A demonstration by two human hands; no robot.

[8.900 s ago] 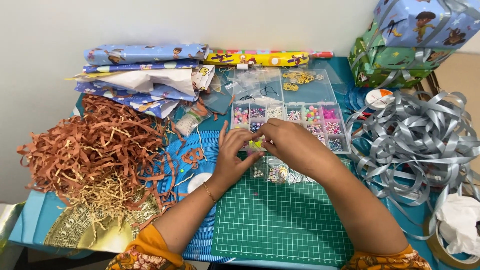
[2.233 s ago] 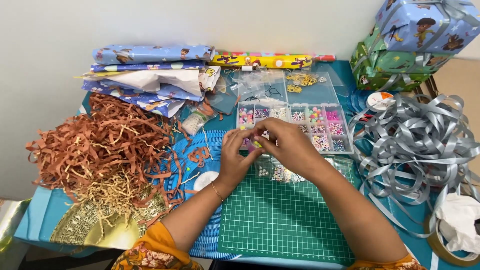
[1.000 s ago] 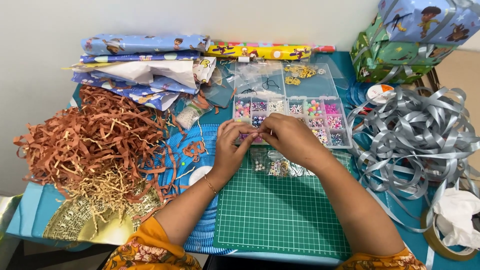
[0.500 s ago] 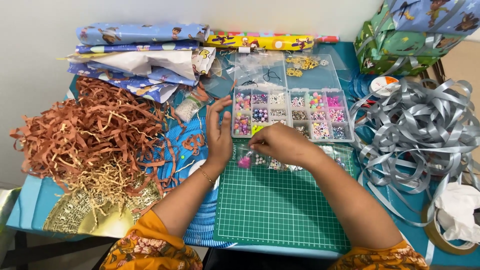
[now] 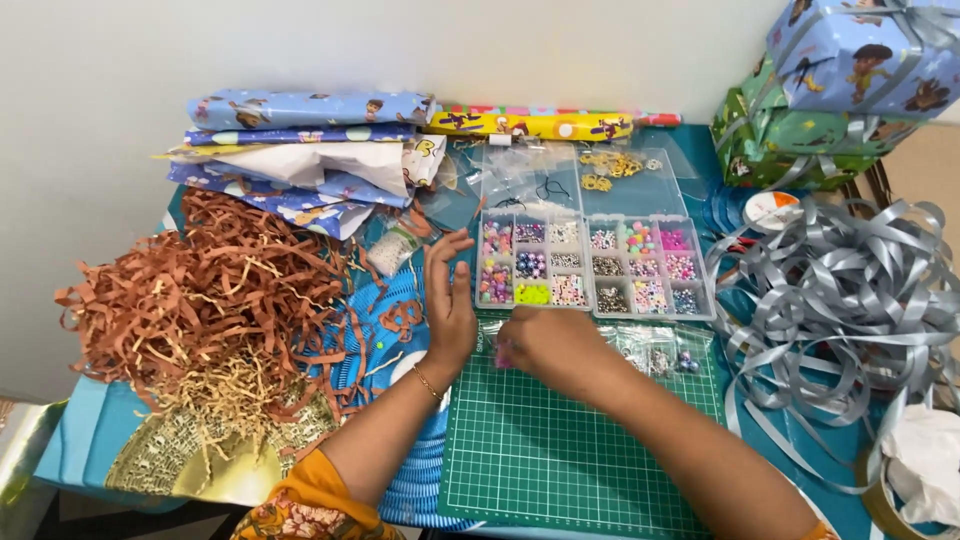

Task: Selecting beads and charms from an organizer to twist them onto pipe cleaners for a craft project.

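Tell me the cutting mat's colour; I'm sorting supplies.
Green with a pale grid, cutting mat, head view.

left hand (image 5: 449,300) flat and open beside the bead organiser box (image 5: 592,265), right hand (image 5: 548,345) curled over small pink beads (image 5: 503,352) on the green cutting mat (image 5: 560,450), brown paper shreds (image 5: 210,300) at nine o'clock, silver ribbon (image 5: 850,320) at three o'clock

L hand (image 5: 449,300) flat, fingers spread – R hand (image 5: 545,345) curled, pinching

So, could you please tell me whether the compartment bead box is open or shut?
Open. The bead box shows its bead-filled compartments uncovered, and its clear lid lies flat behind it toward the wall. The left hand rests beside it.
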